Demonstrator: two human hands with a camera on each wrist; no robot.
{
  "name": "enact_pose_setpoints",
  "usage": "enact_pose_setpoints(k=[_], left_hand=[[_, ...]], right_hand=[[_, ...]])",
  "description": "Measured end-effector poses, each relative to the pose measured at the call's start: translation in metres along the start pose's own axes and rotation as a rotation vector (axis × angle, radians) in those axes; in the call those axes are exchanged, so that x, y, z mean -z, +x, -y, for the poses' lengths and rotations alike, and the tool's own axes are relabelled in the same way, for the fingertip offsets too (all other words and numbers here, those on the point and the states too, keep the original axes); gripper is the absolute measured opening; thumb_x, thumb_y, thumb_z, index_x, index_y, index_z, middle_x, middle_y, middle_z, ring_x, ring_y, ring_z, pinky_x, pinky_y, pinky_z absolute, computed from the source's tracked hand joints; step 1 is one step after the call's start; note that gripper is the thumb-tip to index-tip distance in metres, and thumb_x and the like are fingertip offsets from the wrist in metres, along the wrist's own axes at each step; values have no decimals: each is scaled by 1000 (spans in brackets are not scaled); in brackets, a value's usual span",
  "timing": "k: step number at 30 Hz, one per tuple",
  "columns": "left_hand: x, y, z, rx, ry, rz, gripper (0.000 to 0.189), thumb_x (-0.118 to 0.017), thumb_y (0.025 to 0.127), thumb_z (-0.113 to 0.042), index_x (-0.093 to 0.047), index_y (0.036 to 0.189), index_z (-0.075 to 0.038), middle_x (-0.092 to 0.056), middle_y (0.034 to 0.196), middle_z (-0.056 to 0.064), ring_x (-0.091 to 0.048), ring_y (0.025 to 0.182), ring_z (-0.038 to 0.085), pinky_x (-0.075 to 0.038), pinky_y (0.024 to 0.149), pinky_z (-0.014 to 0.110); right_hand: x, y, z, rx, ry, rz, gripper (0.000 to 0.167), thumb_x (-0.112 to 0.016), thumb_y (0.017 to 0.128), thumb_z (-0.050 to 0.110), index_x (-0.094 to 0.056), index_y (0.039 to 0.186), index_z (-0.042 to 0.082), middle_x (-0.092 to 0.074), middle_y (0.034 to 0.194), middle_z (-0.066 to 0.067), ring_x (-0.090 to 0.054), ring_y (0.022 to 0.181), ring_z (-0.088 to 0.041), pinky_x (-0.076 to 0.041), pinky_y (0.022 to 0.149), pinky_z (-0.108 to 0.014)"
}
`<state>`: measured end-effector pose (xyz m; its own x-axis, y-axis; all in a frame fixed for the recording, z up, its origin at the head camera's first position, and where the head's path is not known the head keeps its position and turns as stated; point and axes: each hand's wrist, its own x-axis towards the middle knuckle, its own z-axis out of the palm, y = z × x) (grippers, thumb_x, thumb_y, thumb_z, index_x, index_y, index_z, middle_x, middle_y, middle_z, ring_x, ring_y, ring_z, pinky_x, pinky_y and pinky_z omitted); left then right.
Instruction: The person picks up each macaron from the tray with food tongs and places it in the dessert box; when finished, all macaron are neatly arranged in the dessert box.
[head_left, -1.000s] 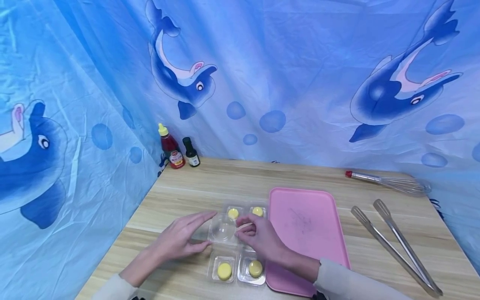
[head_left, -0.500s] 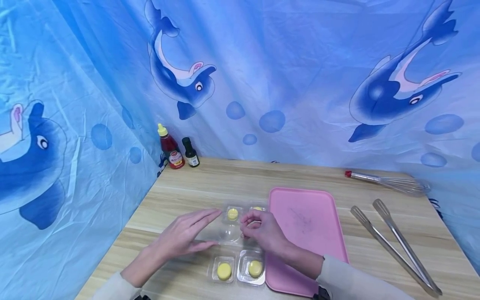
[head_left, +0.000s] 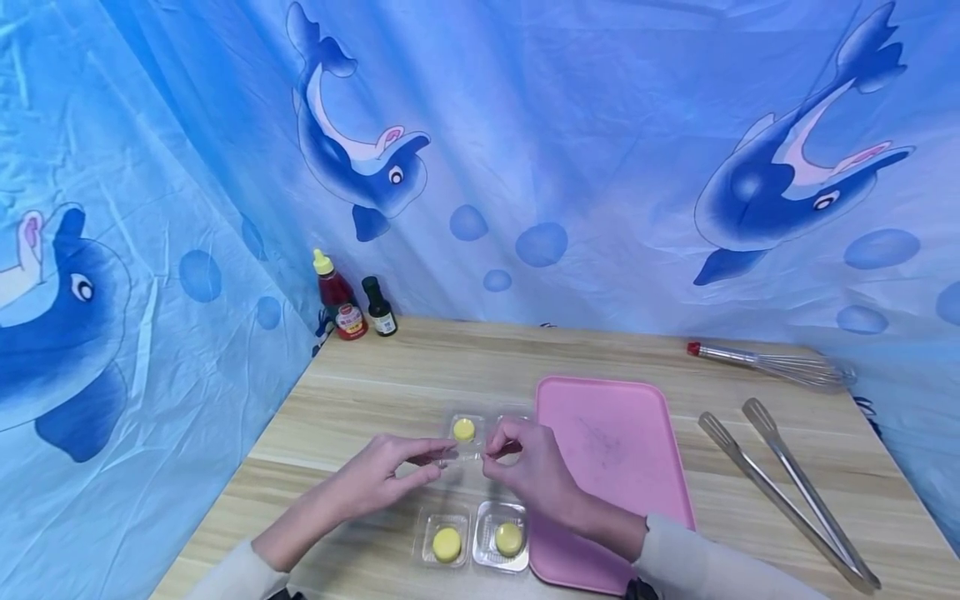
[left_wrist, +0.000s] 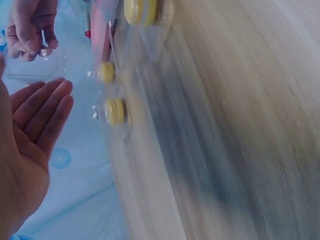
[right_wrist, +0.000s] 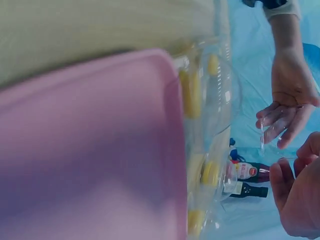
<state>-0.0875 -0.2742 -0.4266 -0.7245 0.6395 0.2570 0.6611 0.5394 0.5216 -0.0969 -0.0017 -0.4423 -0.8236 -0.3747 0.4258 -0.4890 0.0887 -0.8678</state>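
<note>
Thumb and fingertips of my right hand (head_left: 532,467) pinch the right edge of a clear plastic lid (head_left: 468,457), held nearly edge-on above the table. My left hand (head_left: 382,475) is at the lid's left side; its fingers look straight in the left wrist view, thumb apart. Below the hands sit clear plastic boxes, each with a yellow macaron: one macaron (head_left: 447,544) at front left, another (head_left: 508,540) at front right, a third (head_left: 463,430) at back left. The back right box (head_left: 513,412) is mostly hidden by my right hand.
A pink tray (head_left: 607,442) lies right beside the boxes. Farther right are metal tongs (head_left: 795,492) and a whisk (head_left: 772,362). A red sauce bottle (head_left: 341,296) and a small dark bottle (head_left: 380,307) stand at the back left corner, before a blue dolphin curtain (head_left: 600,167).
The lid has tilted from lying broad side up to nearly edge-on and shifted slightly right. My left hand's fingers and thumb have drawn closer together; my right hand keeps its pinch.
</note>
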Motion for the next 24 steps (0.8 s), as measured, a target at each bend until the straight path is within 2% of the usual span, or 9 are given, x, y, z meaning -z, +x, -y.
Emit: enact_pose_setpoints(k=[3, 6, 9, 12, 15, 18, 20, 24], left_hand=[[0, 3, 0, 67, -145, 61, 35, -60, 110, -20, -67, 141, -5, -75, 131, 3, -73, 114, 15, -61, 98, 34], [1, 5, 2, 117, -266, 108, 36, -63, 109, -19, -66, 141, -3, -73, 135, 7, -72, 117, 19, -60, 100, 33], [3, 7, 4, 173, -370, 161, 41, -67, 107, -22, -65, 143, -3, -72, 136, 10, -71, 119, 23, -58, 103, 34], [4, 8, 4, 212, -417, 204, 48, -71, 104, -27, -63, 144, -2, -72, 134, 9, -70, 118, 21, -58, 104, 35], [6, 9, 5, 211, -386, 213, 52, -75, 101, -30, -64, 144, -3, -74, 130, 4, -70, 116, 17, -59, 102, 36], [8, 8, 5, 170, -285, 200, 54, -80, 97, -35, -66, 142, -7, -74, 128, -1, -70, 113, 12, -59, 100, 34], [8, 8, 6, 111, -196, 187, 55, -82, 95, -37, -68, 140, -8, -74, 128, -2, -70, 112, 11, -60, 99, 34], [6, 5, 6, -23, -8, 143, 57, -86, 90, -42, -70, 135, -10, -74, 129, -3, -70, 114, 13, -60, 99, 36]], right_hand=[[0, -2, -3, 135, -80, -11, 34, -74, 72, -18, -65, 77, 15, -68, 84, 8, -69, 82, -11, -64, 78, -28], [0, -2, -4, 224, -141, -23, 35, -76, 70, -17, -67, 78, 15, -67, 84, 9, -67, 83, -8, -62, 78, -28], [0, -2, -5, 261, -169, -18, 34, -78, 70, -16, -68, 79, 15, -65, 83, 9, -66, 83, -5, -63, 76, -29], [1, -2, -6, 283, -179, 9, 34, -78, 72, -15, -68, 81, 16, -64, 84, 9, -65, 83, -5, -63, 74, -29], [2, -1, -7, 287, -166, 70, 33, -79, 74, -15, -67, 86, 14, -66, 88, 5, -68, 88, -10, -63, 80, -28], [4, -2, -5, 255, -176, 176, 32, -85, 79, -7, -67, 97, 12, -70, 100, 0, -70, 99, -14, -62, 91, -29], [5, -3, -3, 226, -198, 258, 35, -89, 82, 3, -66, 108, 11, -71, 112, -3, -69, 108, -17, -60, 98, -32], [6, -6, -1, 175, -295, 358, 56, -94, 83, 25, -64, 128, 8, -68, 131, -4, -66, 119, -22, -58, 102, -37]])
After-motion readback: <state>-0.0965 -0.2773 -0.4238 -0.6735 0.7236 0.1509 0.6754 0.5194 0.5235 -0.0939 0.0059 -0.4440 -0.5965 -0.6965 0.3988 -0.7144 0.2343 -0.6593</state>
